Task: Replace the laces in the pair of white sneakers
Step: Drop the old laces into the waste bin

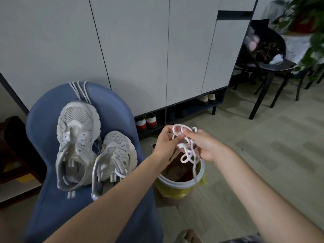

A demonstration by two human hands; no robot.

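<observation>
Two white sneakers lie on a blue chair [52, 207]: the left sneaker [77, 137] has no lace in its eyelets, and the right sneaker [114, 160] has a lace end hanging at its side. Several white laces [79, 90] are draped over the chair's back edge. My left hand [166, 144] and my right hand [208, 148] both pinch a tangled bunch of white lace [187, 149] and hold it just above a bin [177, 184]. One end of the lace dangles into the bin.
The white-rimmed bin has a yellow liner and holds brown and red rubbish. Behind stands a white cabinet [140, 50] with shoes on its low shelf [147, 121]. A black chair [268, 64] and a plant [312, 32] are at the right. The floor is pale wood.
</observation>
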